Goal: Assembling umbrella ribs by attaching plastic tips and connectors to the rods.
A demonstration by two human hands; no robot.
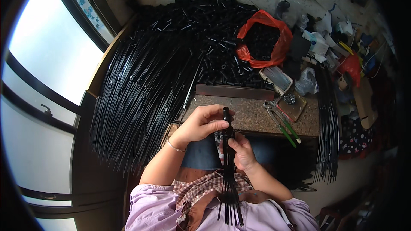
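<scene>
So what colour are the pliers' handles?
Green; the handles show best in the head view.

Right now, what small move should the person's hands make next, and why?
Perhaps turn the glossy black cylindrical top with the left hand to check its seating: that hand holds it, while the right hand grips the thin black bundled rods lower down, above their spread ends.

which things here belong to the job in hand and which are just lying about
Likely job:
held black rod bundle
loose black rods
black tubular parts
green-handled pliers

Probably just lying about:
clear plastic bag
spotted dark fabric
white scraps
</scene>
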